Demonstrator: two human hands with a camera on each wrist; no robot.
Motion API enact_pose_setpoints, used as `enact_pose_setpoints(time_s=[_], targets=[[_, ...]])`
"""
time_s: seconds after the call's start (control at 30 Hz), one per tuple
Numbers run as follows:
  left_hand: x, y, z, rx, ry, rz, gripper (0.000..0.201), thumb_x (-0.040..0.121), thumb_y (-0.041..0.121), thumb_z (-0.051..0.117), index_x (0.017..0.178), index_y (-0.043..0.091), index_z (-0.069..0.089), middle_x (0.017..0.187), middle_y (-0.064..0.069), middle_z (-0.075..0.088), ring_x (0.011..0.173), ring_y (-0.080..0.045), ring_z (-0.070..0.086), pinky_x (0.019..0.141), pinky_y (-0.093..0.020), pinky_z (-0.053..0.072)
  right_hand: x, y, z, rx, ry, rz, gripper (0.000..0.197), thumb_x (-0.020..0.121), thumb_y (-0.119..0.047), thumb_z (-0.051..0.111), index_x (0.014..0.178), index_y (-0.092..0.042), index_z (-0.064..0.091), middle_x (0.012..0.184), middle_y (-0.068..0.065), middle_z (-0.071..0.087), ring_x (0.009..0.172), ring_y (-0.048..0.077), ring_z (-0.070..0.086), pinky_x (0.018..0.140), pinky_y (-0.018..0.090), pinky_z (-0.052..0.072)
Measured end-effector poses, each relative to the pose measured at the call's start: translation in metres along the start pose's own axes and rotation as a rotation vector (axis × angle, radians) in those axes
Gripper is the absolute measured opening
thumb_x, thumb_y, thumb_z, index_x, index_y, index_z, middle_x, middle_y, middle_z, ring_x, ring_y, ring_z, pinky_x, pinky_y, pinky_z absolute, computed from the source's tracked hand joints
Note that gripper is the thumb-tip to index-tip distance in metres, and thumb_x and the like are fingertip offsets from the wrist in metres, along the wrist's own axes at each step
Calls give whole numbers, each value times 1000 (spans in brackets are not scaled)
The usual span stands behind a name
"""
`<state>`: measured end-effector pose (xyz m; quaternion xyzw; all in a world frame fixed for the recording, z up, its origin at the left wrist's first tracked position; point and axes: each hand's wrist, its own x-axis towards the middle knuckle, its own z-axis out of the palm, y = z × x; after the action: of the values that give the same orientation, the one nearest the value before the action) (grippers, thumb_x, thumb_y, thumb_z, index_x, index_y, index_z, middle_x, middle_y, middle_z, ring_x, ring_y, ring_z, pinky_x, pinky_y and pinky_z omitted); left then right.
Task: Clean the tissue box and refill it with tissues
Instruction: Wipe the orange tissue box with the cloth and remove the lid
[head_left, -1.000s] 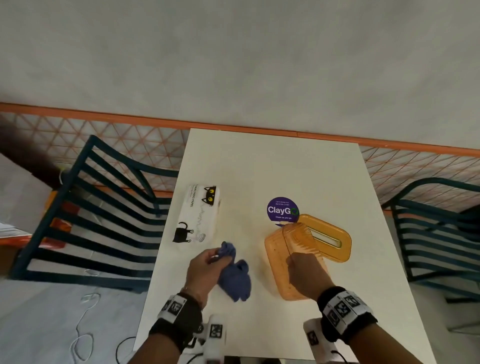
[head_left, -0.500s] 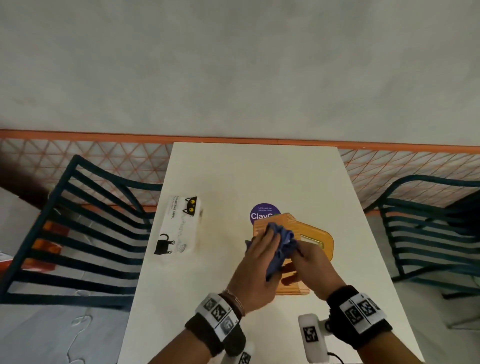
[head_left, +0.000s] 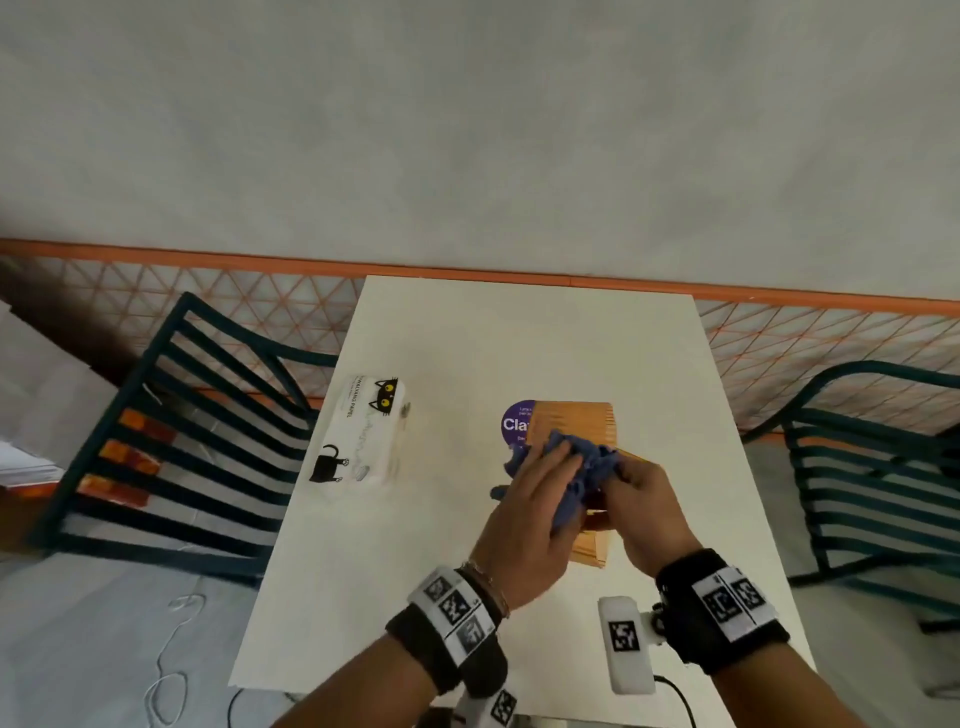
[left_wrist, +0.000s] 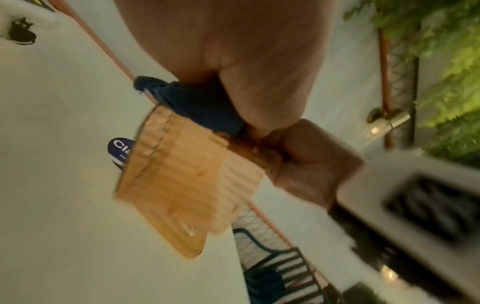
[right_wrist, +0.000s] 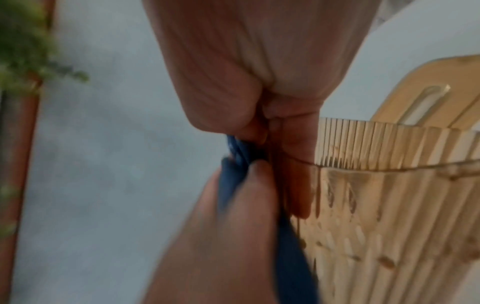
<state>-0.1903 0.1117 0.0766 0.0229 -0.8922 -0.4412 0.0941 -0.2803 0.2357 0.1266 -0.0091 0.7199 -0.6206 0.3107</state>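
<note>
Both of your hands are on the orange tissue box (head_left: 571, 423) near the middle of the white counter (head_left: 467, 597). From the head view, your left hand (head_left: 530, 525) has its fingers laid fairly straight over a crumpled blue cloth (head_left: 582, 467), pressing it onto the top of the box. Your right hand (head_left: 641, 512) sits just to the right of it, touching the cloth, fingers curled around the box's near edge. The box partly covers a purple round sticker (head_left: 514, 423) on the counter. Well off to the left lies a white tissue pack (head_left: 363, 431) with black cats printed on it, nobody touching it. Dark green slatted chairs (head_left: 171, 441) stand on either side of the counter.

Left wrist view: pretty blurry, but you can see the ribbed box (left_wrist: 176, 181) below your palm (left_wrist: 233, 51), the cloth (left_wrist: 202, 107) wedged between hand and box, and your other hand (left_wrist: 306, 160) clamped on the box's far side. The sticker (left_wrist: 120, 150) peeks out behind the box.

Right wrist view: your thumb and fingers (right_wrist: 291, 133) pinch the rim of the box (right_wrist: 389, 205), with the cloth (right_wrist: 233, 164) bunched right against them. The box's separate lid (right_wrist: 428, 98), with its slot, shows behind the rim.
</note>
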Motion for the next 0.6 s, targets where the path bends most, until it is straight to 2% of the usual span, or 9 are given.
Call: enact_pose_setpoints(time_s=[0.07,0.13,0.2,0.23,0.33,0.4,0.47,0.53,0.6], targets=[[-15,-8,0,56,34,29,53,106,28,49,157,23,34,168,10,19,156,-3,4,121,-23,28,2,0,-7,70,38,18,27,104,-2,42,105,6,67,95,26,75,83,42,75,67,48,63],[-10,-21,-4,40,123,-70,52,105,23,50,156,23,37,167,12,20,156,-5,9,123,-30,31,1,1,-4,119,44,28,28,107,-7,40,106,7,65,97,23,76,82,42,75,68,49,63],[5,-21,-7,6,248,-185,52,102,17,53,153,20,42,164,8,29,156,-11,15,123,-40,33,-1,3,3,165,25,18,28,108,-9,40,108,5,64,100,21,76,85,42,75,73,51,62],[11,-11,-6,30,286,-175,49,102,18,54,150,19,46,162,6,34,156,-13,16,123,-41,32,-3,2,7,195,16,11,27,107,-8,40,110,3,65,100,20,77,88,41,75,74,50,62],[13,23,3,120,252,24,43,98,26,61,140,16,56,154,2,45,156,-14,19,122,-34,32,-2,-4,6,295,41,-10,27,103,1,40,111,3,66,96,19,76,92,41,71,68,40,60],[7,23,2,142,260,96,36,98,29,63,130,13,63,146,-1,54,153,-14,26,119,-37,38,-1,-7,1,360,44,6,28,101,4,40,113,5,65,99,21,74,91,39,70,64,36,58],[8,13,-2,112,410,51,27,99,28,65,121,12,66,140,-2,58,152,-13,30,113,-36,45,0,-9,1,446,36,36,28,105,-1,38,116,6,62,108,23,73,97,40,72,71,40,62],[12,14,-6,21,593,-59,26,99,25,64,121,12,64,144,0,54,153,-12,28,114,-29,44,1,-6,3,577,46,89,26,107,-5,34,116,1,57,111,20,73,97,37,74,73,42,63],[12,28,-1,11,608,-39,23,100,20,62,120,10,64,153,1,47,156,-14,21,117,-19,36,5,0,3,702,26,143,25,104,1,36,113,0,59,111,19,71,95,34,72,66,32,62]])
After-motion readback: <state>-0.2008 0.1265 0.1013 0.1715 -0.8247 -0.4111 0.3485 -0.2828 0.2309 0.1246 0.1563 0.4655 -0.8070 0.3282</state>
